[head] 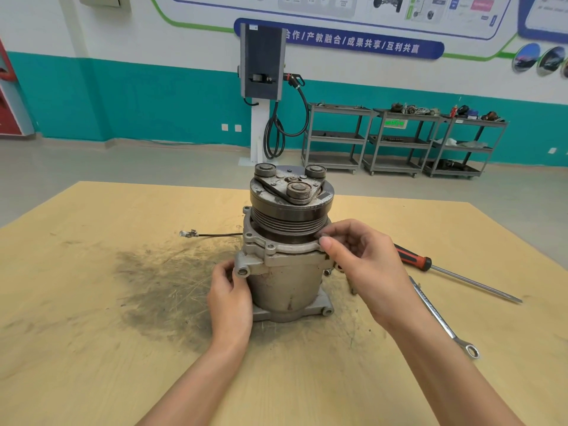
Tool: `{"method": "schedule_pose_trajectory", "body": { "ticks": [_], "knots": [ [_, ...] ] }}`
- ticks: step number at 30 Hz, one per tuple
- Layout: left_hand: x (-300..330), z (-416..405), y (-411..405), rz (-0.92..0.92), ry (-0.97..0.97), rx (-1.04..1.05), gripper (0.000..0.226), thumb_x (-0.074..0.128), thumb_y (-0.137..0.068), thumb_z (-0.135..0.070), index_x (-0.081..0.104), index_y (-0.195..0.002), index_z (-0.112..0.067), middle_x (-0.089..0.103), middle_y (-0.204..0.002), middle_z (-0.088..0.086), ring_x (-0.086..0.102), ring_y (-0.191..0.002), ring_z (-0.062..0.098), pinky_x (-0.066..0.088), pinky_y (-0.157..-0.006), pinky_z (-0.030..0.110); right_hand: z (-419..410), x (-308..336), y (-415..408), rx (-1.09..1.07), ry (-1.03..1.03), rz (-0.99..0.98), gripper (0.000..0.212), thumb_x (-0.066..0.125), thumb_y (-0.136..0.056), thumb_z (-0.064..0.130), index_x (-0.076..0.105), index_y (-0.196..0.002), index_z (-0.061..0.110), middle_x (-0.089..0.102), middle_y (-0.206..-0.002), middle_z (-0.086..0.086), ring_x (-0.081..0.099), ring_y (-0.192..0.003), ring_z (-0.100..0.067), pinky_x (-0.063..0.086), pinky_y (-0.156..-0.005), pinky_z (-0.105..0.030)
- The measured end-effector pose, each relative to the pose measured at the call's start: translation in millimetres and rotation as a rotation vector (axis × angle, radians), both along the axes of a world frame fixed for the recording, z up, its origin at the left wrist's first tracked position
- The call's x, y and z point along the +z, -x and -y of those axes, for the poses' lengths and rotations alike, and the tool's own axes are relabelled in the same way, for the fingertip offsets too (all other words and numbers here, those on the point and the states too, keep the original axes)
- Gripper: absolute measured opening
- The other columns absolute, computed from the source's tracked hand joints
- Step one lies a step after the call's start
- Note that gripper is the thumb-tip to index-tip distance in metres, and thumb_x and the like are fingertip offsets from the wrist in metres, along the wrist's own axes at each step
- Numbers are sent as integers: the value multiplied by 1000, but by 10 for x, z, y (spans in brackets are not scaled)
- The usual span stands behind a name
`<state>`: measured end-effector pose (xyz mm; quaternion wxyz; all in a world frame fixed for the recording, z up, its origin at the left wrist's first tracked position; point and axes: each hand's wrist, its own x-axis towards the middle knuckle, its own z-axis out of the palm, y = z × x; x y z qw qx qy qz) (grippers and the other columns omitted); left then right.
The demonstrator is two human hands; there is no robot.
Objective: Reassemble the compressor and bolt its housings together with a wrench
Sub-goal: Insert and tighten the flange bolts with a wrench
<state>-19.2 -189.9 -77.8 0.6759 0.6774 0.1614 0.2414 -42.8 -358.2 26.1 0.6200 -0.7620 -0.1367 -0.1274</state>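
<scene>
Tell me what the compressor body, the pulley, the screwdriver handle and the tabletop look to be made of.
Compressor body: likely cast aluminium, dull pale grey with a rough, stained skin.
Pulley: probably steel, dark and grooved, with rusty-looking patches on top.
Screwdriver handle: seemingly plastic or rubber, glossy red with black.
Tabletop: apparently plywood or similar board, matt tan, scratched and smeared dark with grease.

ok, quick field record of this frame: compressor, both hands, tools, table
compressor: upright on table, pulley end up
left hand: holds lower housing beside mounting ear
right hand: fingertips pinch at flange rim, likely a bolt, too small to confirm
wrench: lies untouched, right of compressor
screwdriver: red-black handle, lies beyond wrench
table: wooden top, dark grease smear on left
</scene>
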Motion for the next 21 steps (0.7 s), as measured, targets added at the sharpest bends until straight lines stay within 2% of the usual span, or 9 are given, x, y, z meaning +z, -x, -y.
{"method": "schedule_pose_trajectory", "body": {
  "ticks": [3, 5, 8, 10, 12, 17, 21],
  "knots": [
    [5, -1, 2, 2, -2, -3, 16, 46, -101, -20, 59, -108, -18, 65, -101, -4, 58, -95, 13, 40, -77, 32, -50, -8, -21, -81, -23, 12, 17, 75, -83, 13, 60, -74, 15, 56, -61, 6, 47, -58, -5, 38, -52, -16],
    [8, -2, 7, 0, -3, -2, 16, 45, -101, -20, 59, -109, -18, 65, -102, -4, 58, -96, 14, 40, -78, 33, -86, -19, -31, -143, -7, 36, 25, 78, -80, 15, 55, -70, 14, 50, -56, 8, 41, -54, -5, 36, -52, -18],
    [9, 0, 8, -2, -1, -9, 17, 45, -101, -20, 59, -110, -19, 65, -102, -5, 58, -96, 15, 40, -78, 33, -65, -20, -7, -115, 22, 37, 16, 76, -82, 17, 61, -77, 15, 56, -63, 6, 47, -58, -3, 40, -53, -18],
    [11, -3, 7, -2, 1, -9, 16, 45, -101, -20, 59, -110, -18, 65, -103, -3, 58, -97, 16, 40, -78, 33, -24, -11, 11, -44, 37, 17, 7, 72, -86, 16, 66, -84, 19, 60, -66, 9, 51, -62, -2, 39, -52, -14],
    [9, -2, 5, -3, 1, -8, 16, 45, -101, -19, 59, -110, -18, 65, -104, -1, 58, -97, 16, 40, -78, 33, -3, -3, 9, -13, 24, 13, 8, 70, -88, 13, 68, -85, 20, 62, -65, 11, 52, -62, -1, 38, -49, -10],
    [8, -6, 4, -6, 15, -19, 18, 45, -101, -19, 58, -112, -20, 65, -105, -4, 59, -99, 14, 44, -84, 35, -100, -47, -32, -152, 16, 58, 26, 77, -81, 17, 54, -69, 15, 47, -52, 12, 39, -53, -5, 33, -52, -18],
    [6, -1, -2, 2, 1, -3, 16, 45, -101, -18, 59, -108, -20, 64, -99, -8, 57, -94, 11, 39, -76, 32, -53, -36, -1, -72, 16, 52, 12, 74, -84, 15, 63, -80, 17, 59, -66, 6, 49, -62, -4, 43, -59, -19]
  ]
}}
